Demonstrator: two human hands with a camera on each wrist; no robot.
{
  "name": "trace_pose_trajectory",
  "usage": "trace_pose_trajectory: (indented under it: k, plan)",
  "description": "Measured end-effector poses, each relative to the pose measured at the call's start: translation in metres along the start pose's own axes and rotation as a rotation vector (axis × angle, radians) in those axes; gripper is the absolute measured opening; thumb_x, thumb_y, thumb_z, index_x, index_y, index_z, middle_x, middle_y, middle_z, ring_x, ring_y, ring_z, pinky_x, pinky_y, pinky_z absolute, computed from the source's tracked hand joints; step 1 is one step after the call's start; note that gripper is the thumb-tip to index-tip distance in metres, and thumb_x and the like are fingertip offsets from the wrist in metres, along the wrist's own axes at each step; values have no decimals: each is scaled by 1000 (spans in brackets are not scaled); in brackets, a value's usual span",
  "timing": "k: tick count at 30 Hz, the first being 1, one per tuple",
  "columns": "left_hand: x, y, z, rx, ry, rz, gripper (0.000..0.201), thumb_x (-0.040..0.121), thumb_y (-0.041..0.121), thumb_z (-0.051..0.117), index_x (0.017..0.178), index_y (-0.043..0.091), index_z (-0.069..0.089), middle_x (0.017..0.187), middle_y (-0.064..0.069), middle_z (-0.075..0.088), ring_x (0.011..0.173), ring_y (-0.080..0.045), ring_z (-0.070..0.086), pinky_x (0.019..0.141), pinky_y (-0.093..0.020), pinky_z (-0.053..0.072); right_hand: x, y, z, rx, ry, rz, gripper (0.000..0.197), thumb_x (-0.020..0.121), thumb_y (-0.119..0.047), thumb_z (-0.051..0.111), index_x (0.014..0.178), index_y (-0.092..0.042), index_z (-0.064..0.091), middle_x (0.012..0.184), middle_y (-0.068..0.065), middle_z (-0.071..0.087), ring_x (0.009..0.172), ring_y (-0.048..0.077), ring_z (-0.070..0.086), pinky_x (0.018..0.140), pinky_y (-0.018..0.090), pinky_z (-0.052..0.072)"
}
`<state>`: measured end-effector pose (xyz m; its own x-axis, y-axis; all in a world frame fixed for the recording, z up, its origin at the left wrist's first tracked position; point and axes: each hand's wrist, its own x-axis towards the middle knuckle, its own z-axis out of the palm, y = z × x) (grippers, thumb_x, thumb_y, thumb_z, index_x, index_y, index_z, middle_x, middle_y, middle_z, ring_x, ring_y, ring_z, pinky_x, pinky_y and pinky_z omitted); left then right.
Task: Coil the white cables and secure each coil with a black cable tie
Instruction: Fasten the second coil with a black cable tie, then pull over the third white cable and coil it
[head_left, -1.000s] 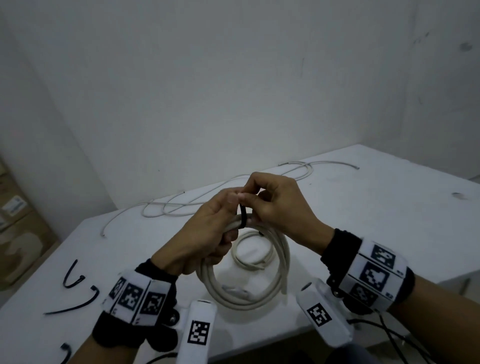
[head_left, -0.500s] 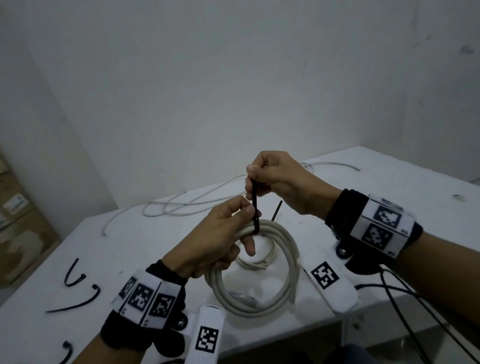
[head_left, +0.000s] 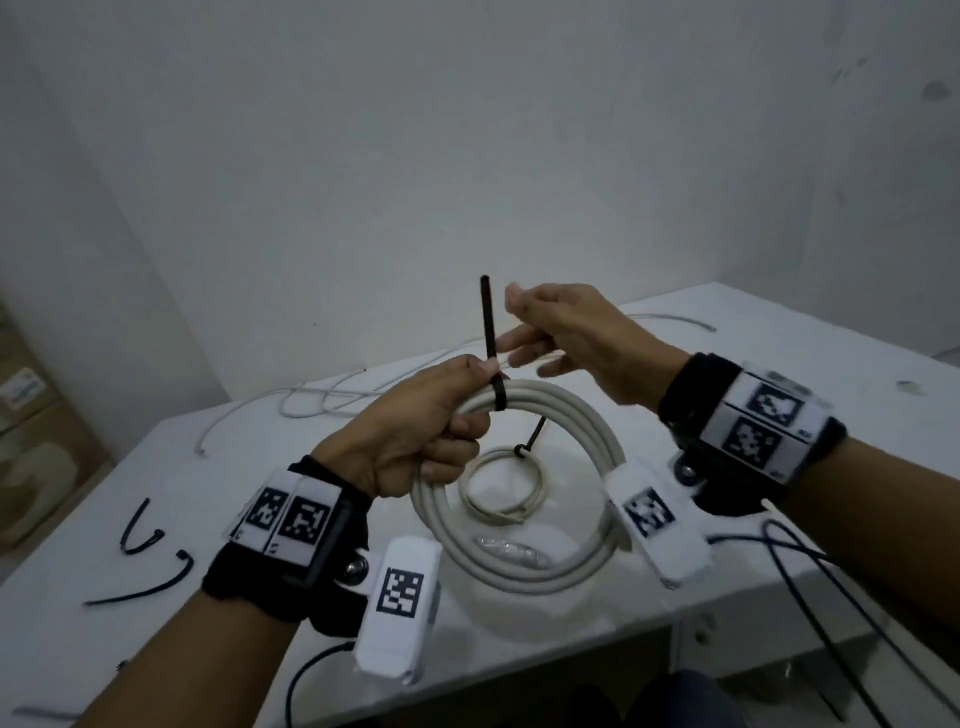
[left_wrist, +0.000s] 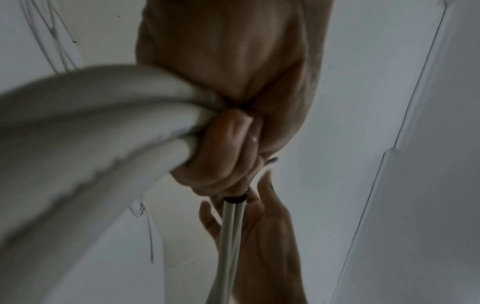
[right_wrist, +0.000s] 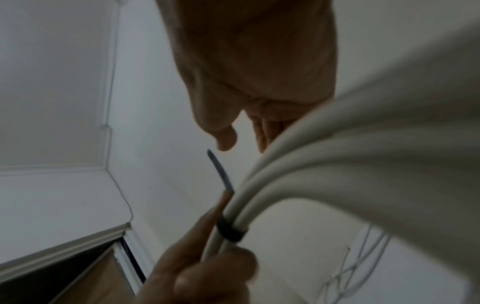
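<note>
Your left hand (head_left: 415, 441) grips the thick white coil (head_left: 545, 545) above the tabletop (head_left: 779, 364), thumb by the cinched black tie (head_left: 497, 392); your right hand (head_left: 576, 338) hangs loose-fingered beside the tail, empty; this coil looks secured; next, set it down.

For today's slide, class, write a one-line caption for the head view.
Left hand grips the white cable coil, black cable tie cinched round it; right hand open beside the tail.

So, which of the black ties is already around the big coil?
The tie beside the left hand's thumb: it wraps the big coil, tail pointing up. The other ties lie loose on the table.
</note>
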<state>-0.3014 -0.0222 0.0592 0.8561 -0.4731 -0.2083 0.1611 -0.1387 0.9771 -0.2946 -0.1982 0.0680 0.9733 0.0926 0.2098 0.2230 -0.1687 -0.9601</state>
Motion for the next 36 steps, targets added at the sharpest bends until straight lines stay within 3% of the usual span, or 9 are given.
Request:
trace_pose_trajectory:
  k: [4, 7, 12, 15, 19, 22, 27, 33, 36]
  plan:
    - [13, 0, -8, -91, 47, 31, 36, 87, 53, 50, 76, 21, 37, 46, 7, 32, 28, -3, 19, 32, -10, 15, -40, 24, -17, -272, -130, 2, 35, 87, -43, 60, 114, -22, 52, 88, 8, 71, 66, 25, 70, 47, 32, 54]
    - [27, -6, 0, -135, 34, 8, 31, 85, 43, 57, 76, 17, 43, 49, 4, 41, 27, -4, 23, 29, -12, 18, -58, 47, -22, -534, -93, -9, 31, 93, -35, 53, 123, -32, 42, 82, 8, 65, 50, 21, 62, 36, 29, 48]
    - [53, -25, 31, 16, 233, 68, 14, 87, 16, 66, 85, 4, 58, 72, -15, 60, 53, -20, 57, 51, -30, 54, -48, 72, -62, -287, -94, 165, 16, 95, -19, 51, 110, -15, 54, 67, 8, 50, 36, 11, 35, 34, 18, 28]
    - [65, -44, 43, 179, 323, 51, 14, 83, 6, 68, 93, 5, 57, 77, -16, 59, 66, -25, 58, 58, -34, 53, -41, 86, -91, -215, -48, 259, 13, 94, -12, 50, 103, -2, 54, 62, 7, 46, 36, 12, 30, 35, 15, 24]
    - [84, -63, 68, 211, 211, 12, 42, 79, -11, 63, 118, 0, 55, 83, -16, 58, 72, -25, 60, 66, -33, 54, -25, 111, -116, -197, 2, 429, 7, 94, -9, 48, 93, -2, 49, 65, 9, 42, 34, 13, 31, 35, 14, 22]
    - [100, -70, 88, 390, 153, 40, 50, 74, 1, 74, 121, 7, 58, 99, -10, 60, 88, -22, 61, 75, -31, 51, -13, 128, -118, -274, 31, 542, 27, 94, -10, 49, 113, 10, 47, 70, 13, 46, 35, 16, 35, 34, 14, 24]
    - [108, -78, 96, 1007, 47, 113, 53, 79, 12, 71, 129, 13, 56, 129, -5, 57, 118, -16, 52, 81, -13, 36, -11, 133, -125, -445, 42, 572, 64, 87, -9, 63, 141, -10, 28, 100, 12, 53, 64, 25, 62, 41, 30, 52]
    - [112, -82, 85, 1053, 24, 200, 41, 80, 4, 64, 120, 13, 63, 109, -4, 64, 93, -10, 56, 63, -3, 37, -22, 141, -118, -570, -51, 600, 42, 89, -4, 57, 127, -9, 40, 76, 14, 61, 39, 18, 59, 42, 32, 55]
    - [109, -78, 74, 886, 67, 186, 33, 79, 16, 73, 111, 19, 67, 106, 5, 65, 89, -7, 62, 69, -8, 47, -21, 134, -120, -555, -62, 611, 40, 91, -12, 59, 126, -9, 40, 81, 16, 61, 49, 25, 62, 48, 38, 58]
